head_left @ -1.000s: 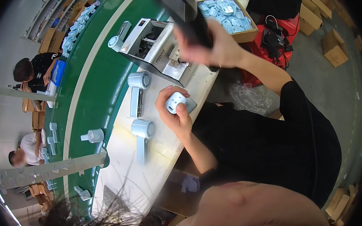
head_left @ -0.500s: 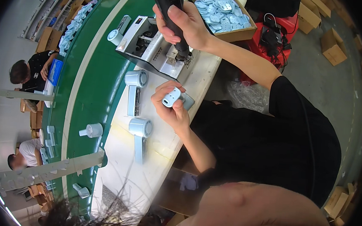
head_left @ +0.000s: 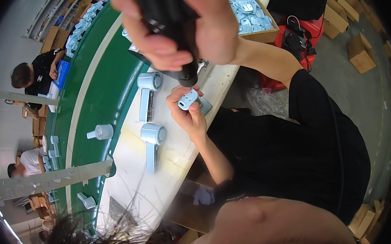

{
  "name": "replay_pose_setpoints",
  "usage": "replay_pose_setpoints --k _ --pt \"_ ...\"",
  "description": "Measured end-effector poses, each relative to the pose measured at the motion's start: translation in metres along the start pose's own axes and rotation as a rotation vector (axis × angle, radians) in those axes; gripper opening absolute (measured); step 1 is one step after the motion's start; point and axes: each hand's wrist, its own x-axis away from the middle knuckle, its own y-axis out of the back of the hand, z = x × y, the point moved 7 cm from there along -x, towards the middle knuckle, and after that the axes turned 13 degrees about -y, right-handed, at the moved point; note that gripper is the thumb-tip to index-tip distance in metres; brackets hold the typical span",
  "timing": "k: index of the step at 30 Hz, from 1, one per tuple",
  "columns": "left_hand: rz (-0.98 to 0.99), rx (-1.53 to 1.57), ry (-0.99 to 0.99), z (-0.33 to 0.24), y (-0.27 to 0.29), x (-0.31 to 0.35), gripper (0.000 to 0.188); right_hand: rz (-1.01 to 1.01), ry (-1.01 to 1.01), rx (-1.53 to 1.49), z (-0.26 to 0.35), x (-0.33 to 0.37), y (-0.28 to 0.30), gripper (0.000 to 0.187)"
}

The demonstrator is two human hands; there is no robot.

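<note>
A black electric screwdriver [head_left: 167, 9] is wrapped in my right hand [head_left: 215, 32], slightly blurred. Its tip points down at a light-blue handheld fan part [head_left: 188, 98] that my left hand [head_left: 194, 124] grips; I cannot tell whether they touch. The part's rounded end face shows small holes and a dark slot, while my fingers cover much of the rest. Beside it on the white table [head_left: 131, 181] lie two light-blue handheld fans, an upper one [head_left: 148, 93] and a lower one [head_left: 152, 141]. Behind my right hand, a silver screw feeder [head_left: 203, 66] is mostly hidden.
A carton [head_left: 266, 36] of light-blue plastic pieces stands beyond my right forearm. A green conveyor [head_left: 95, 86] carries fan parts past the table. A metal bar [head_left: 62, 182] crosses it. Co-workers sit along its far side. Red stools [head_left: 276, 82] and open cartons [head_left: 361, 55] stand on the floor.
My right hand has brought the screwdriver away from the screw feeder, nearer to me, and its tip is now over the part. My left hand has barely moved.
</note>
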Motion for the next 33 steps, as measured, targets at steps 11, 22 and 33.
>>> replay_pose_setpoints --k 11,22,33 --pt "0.001 0.067 0.031 -0.003 -0.002 0.001 0.053 0.028 -0.145 0.023 -0.023 -0.006 -0.023 0.047" --pt "-0.022 0.067 0.059 -0.001 0.000 0.006 0.053 0.001 -0.165 0.067 -0.028 0.000 -0.024 0.045" --pt "-0.030 0.085 0.043 -0.001 -0.004 0.003 0.052 -0.006 -0.162 -0.001 -0.029 -0.004 -0.018 0.045"
